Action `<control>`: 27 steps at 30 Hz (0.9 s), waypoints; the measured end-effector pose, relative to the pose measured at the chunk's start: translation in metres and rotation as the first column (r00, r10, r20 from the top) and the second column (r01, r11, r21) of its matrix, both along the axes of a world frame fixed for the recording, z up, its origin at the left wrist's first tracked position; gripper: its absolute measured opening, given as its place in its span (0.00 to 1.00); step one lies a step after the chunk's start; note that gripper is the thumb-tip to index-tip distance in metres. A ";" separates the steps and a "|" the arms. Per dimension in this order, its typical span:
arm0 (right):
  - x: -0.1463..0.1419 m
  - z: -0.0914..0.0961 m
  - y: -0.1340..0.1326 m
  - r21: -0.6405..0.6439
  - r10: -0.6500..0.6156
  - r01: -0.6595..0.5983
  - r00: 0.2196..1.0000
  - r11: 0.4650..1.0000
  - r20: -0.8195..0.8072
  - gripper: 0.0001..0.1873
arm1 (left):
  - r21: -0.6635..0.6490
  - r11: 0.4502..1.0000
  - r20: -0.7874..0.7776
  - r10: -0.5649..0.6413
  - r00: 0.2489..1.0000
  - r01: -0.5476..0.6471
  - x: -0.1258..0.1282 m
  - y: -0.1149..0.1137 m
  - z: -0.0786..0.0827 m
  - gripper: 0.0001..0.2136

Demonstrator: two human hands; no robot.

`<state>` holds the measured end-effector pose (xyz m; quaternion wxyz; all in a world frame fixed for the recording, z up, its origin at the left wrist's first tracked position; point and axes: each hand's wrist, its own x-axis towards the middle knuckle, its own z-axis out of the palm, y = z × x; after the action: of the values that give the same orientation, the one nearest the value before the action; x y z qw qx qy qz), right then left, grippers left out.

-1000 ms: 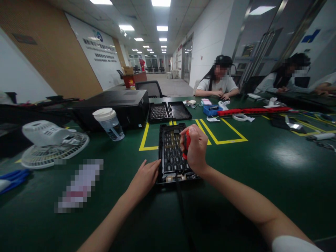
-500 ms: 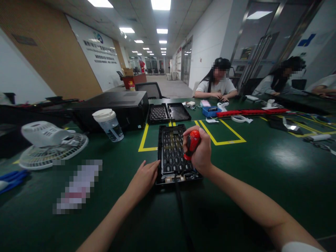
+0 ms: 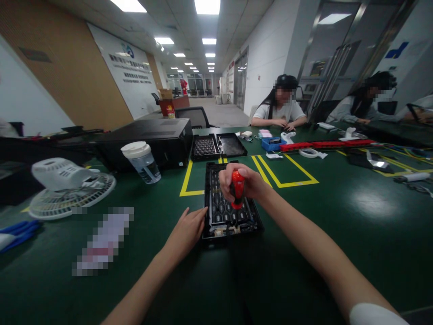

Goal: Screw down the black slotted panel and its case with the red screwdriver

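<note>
My right hand [image 3: 251,181] is wrapped round the red and black handle of a screwdriver [image 3: 238,186]. The tool stands nearly upright, its tip down near the lower part of a black plastic case [image 3: 205,229]. Rows of dark round cells [image 3: 218,218] fill the case, with wires and small parts along its near end. The exact spot under the tip is too small to make out. My left hand [image 3: 187,229] lies against the case's left wall, fingers stretched out and touching the edge.
Behind the case lies a second opened case [image 3: 232,144]. To the left are a large black box [image 3: 145,140], a lidded cup [image 3: 144,164], a white fan [image 3: 67,185] and blue gloves [image 3: 23,232]. A blue tray [image 3: 272,144] and a red strip [image 3: 321,144] sit further right, before a seated person [image 3: 279,106].
My right hand has shifted left and turned over the case, bringing the screwdriver from a slant to nearly upright. My left hand stays at the case's edge.
</note>
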<state>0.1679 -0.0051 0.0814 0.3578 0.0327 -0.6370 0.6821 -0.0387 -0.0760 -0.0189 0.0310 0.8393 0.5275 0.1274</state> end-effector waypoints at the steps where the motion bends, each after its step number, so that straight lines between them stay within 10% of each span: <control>1: -0.001 0.000 0.005 0.004 0.059 -0.059 0.998 0.998 -0.004 0.16 | 0.002 1.000 0.001 0.000 1.000 0.000 0.000 0.000 0.000 0.19; 15: -0.027 0.006 0.015 -0.145 0.519 -0.499 0.833 0.855 0.192 0.19 | 0.007 1.000 0.004 0.001 1.000 -0.001 0.001 -0.001 0.004 0.19; 27: -0.018 -0.003 0.010 -0.138 0.425 -0.409 0.897 0.902 0.122 0.24 | 0.010 1.000 0.006 -0.004 1.000 0.004 0.000 0.001 -0.001 0.19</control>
<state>0.1498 0.0046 0.0783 0.1561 0.0981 -0.6020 0.7770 -0.0390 -0.0747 -0.0197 0.0284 0.8402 0.5251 0.1325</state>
